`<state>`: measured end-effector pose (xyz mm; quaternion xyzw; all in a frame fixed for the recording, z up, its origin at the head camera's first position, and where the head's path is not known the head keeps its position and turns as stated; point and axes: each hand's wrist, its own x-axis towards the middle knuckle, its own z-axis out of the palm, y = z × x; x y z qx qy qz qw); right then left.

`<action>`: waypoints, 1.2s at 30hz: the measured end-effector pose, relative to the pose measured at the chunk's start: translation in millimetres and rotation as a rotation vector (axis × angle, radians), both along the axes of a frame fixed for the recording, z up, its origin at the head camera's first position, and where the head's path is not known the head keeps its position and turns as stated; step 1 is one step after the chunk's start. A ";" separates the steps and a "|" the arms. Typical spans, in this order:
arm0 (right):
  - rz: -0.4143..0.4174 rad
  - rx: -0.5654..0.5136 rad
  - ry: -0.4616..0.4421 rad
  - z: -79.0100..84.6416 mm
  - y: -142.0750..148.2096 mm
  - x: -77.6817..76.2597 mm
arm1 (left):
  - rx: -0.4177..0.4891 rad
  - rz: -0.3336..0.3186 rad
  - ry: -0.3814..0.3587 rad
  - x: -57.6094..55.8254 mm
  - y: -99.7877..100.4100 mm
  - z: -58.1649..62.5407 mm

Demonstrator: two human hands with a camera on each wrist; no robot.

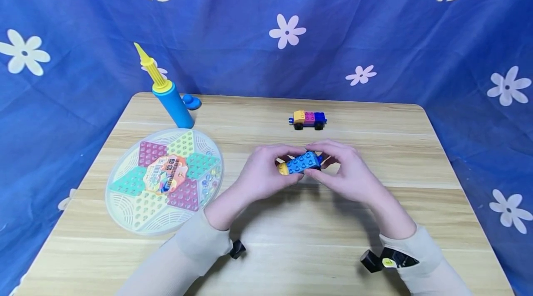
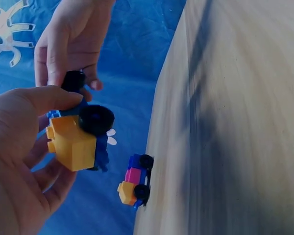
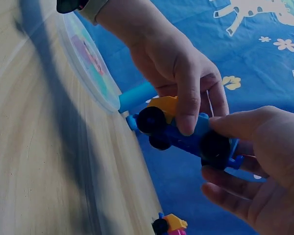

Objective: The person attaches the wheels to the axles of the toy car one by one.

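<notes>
Between both hands, above the middle of the table, is a toy car (image 1: 302, 162) of blue and yellow building blocks on a dark blue wheeled base. The left hand (image 1: 264, 169) grips its yellow end, and in the left wrist view the thumb lies along the blue block beside the yellow block (image 2: 74, 144). At the other end, the right hand (image 1: 344, 169) pinches the car near a black wheel (image 3: 215, 149) and a blue hook. A second toy car (image 1: 309, 120), with yellow, pink and dark blue blocks, stands on the table beyond the hands.
On the left lies a round Chinese checkers board (image 1: 120, 212) with marbles under its clear cover. A blue and yellow balloon pump (image 1: 172, 104) stands behind it, beside a small blue piece (image 1: 192, 101). Blue patterned cloth (image 1: 233, 32) hangs along the table's back edge.
</notes>
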<state>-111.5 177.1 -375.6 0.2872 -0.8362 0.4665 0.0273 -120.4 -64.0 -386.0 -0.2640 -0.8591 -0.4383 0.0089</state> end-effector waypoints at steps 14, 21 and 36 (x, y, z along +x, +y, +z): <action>-0.069 -0.217 -0.262 -21.2 24.0 -14.1 | 0.047 -0.035 -0.080 -19.9 -13.4 -14.0; -0.157 -0.137 -0.293 -48.0 33.8 -36.4 | -0.007 -0.111 -0.133 -47.7 -12.2 -30.2; -0.209 -0.013 -0.338 -92.9 34.4 -73.2 | -0.164 -0.048 -0.211 -84.8 -0.1 -67.5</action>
